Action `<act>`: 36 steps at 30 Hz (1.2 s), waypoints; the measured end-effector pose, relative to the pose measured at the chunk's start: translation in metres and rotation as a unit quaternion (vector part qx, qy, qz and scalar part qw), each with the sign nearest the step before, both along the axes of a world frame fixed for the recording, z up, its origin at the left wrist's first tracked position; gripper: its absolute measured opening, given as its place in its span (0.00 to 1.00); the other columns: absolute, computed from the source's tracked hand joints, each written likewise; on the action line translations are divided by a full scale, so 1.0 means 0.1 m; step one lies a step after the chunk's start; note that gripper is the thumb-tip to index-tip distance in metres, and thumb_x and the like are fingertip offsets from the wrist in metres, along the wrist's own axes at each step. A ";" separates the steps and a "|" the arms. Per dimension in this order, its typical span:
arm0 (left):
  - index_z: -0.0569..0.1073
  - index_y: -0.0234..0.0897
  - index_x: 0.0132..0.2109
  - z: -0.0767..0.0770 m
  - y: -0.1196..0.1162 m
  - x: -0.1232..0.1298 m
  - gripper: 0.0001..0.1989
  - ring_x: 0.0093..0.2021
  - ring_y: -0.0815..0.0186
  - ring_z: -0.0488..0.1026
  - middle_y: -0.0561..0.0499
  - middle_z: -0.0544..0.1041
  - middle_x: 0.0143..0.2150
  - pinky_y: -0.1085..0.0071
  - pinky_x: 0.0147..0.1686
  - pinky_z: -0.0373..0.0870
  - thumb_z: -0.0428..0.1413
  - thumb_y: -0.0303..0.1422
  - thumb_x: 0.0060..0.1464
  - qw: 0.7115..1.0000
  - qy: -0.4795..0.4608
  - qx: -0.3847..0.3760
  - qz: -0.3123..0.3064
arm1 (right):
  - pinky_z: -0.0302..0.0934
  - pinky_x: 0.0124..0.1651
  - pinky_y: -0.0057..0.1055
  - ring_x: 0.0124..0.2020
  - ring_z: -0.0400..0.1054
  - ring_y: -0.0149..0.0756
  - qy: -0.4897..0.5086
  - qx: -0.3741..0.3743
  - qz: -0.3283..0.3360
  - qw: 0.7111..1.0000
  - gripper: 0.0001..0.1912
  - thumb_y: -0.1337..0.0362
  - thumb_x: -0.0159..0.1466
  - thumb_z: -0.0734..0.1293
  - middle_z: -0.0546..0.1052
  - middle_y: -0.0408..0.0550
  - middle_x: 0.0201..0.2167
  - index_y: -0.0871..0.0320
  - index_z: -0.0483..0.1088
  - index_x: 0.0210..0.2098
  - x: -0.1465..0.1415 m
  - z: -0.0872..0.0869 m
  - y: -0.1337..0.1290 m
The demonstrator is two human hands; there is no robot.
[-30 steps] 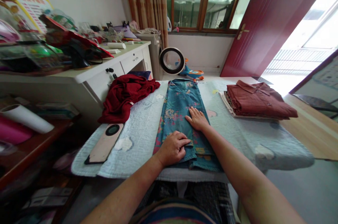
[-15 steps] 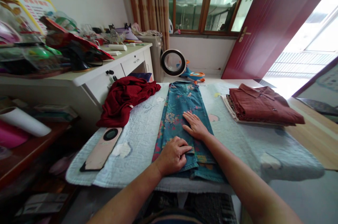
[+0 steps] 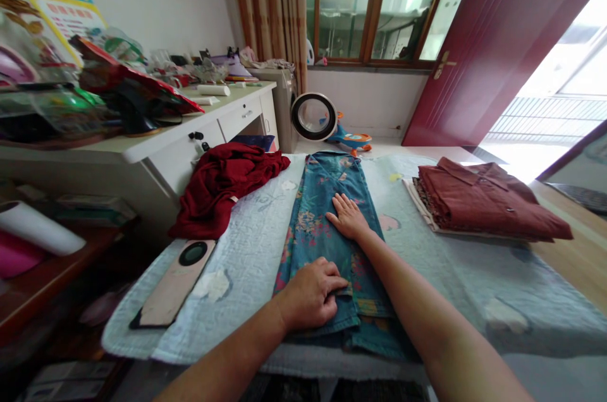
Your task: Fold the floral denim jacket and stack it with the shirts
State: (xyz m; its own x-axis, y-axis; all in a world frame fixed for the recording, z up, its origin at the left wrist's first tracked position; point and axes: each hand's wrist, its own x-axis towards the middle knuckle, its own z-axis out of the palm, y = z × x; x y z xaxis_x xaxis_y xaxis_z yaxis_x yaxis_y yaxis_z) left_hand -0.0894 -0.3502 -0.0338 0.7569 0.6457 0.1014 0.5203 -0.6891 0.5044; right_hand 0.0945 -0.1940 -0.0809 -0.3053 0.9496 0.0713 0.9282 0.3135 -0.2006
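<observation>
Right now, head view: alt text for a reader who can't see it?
A right hand lies flat and a left hand lies curled on a folded blue floral garment. The garment is on a pale quilted cover, with a crumpled dark red cloth and a phone to its left and a stack of folded clothes to its right.

A curtain (image 3: 270,16) and toy (image 3: 356,138) suggest a home.

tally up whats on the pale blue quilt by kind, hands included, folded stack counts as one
blue flowered garment: 1
crumpled dark red cloth: 1
stack of folded clothes: 1
phone: 1
left hand and right hand: 2
total: 6
</observation>
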 end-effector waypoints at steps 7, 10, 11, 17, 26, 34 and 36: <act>0.78 0.41 0.50 0.09 0.14 0.00 0.18 0.44 0.61 0.69 0.49 0.76 0.42 0.66 0.46 0.67 0.55 0.29 0.51 0.999 0.008 -0.030 -0.033 | 0.37 0.69 0.40 0.71 0.39 0.42 0.022 0.006 -0.036 0.999 0.37 0.45 0.69 0.52 0.48 0.52 0.71 0.61 0.49 0.69 -0.04 0.01 0.27; 0.78 0.42 0.49 0.12 0.16 0.00 0.17 0.43 0.61 0.69 0.50 0.76 0.41 0.67 0.45 0.67 0.55 0.30 0.51 0.999 0.009 -0.036 -0.038 | 0.40 0.68 0.40 0.70 0.44 0.43 0.022 0.006 -0.061 0.998 0.34 0.47 0.68 0.54 0.53 0.55 0.70 0.62 0.53 0.67 -0.11 0.06 0.41; 0.78 0.42 0.48 0.12 0.16 -0.01 0.17 0.43 0.61 0.69 0.50 0.76 0.41 0.67 0.44 0.67 0.56 0.30 0.50 0.999 0.010 -0.038 -0.037 | 0.41 0.67 0.40 0.69 0.47 0.44 0.020 0.007 -0.067 0.998 0.33 0.48 0.68 0.54 0.55 0.56 0.69 0.62 0.55 0.66 -0.14 0.08 0.45; 0.77 0.42 0.49 0.16 0.17 -0.03 0.18 0.43 0.60 0.71 0.49 0.77 0.42 0.66 0.45 0.68 0.58 0.31 0.48 0.997 0.020 -0.061 -0.043 | 0.49 0.63 0.42 0.63 0.57 0.48 0.019 0.007 -0.097 0.995 0.29 0.49 0.66 0.57 0.65 0.61 0.62 0.62 0.65 0.57 -0.28 0.16 0.69; 0.77 0.39 0.47 0.26 0.74 -0.21 0.14 0.44 0.65 0.76 0.52 0.80 0.44 0.72 0.46 0.70 0.52 0.30 0.56 0.984 -0.060 -0.165 0.011 | 0.42 0.67 0.44 0.69 0.48 0.47 0.051 0.018 -0.117 0.992 0.34 0.46 0.68 0.52 0.55 0.56 0.69 0.61 0.57 0.65 -0.26 0.00 0.70; 0.68 0.31 0.59 -0.09 2.05 0.14 0.21 0.64 0.62 0.64 0.43 0.69 0.63 0.63 0.65 0.57 0.45 0.28 0.60 0.971 -0.073 0.030 0.224 | 0.42 0.67 0.43 0.69 0.48 0.45 0.051 0.015 -0.104 0.993 0.29 0.55 0.70 0.51 0.56 0.56 0.69 0.63 0.57 0.65 -0.22 -0.01 0.71; 0.66 0.32 0.61 -0.17 2.32 0.26 0.22 0.64 0.63 0.63 0.44 0.67 0.64 0.64 0.65 0.57 0.44 0.27 0.61 0.970 -0.045 0.020 0.238 | 0.42 0.68 0.41 0.69 0.48 0.43 0.056 0.014 -0.099 0.993 0.28 0.59 0.69 0.51 0.57 0.54 0.68 0.62 0.57 0.65 -0.20 -0.01 0.71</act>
State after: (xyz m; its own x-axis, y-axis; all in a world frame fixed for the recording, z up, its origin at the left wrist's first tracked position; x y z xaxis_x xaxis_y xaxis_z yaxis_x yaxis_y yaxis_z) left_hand -0.0632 -0.1178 -0.0512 0.3599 0.9142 0.1861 0.7393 -0.4012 0.5408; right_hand 0.0746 -0.1230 -0.0821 -0.1013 0.9873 0.1219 0.9443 0.1341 -0.3006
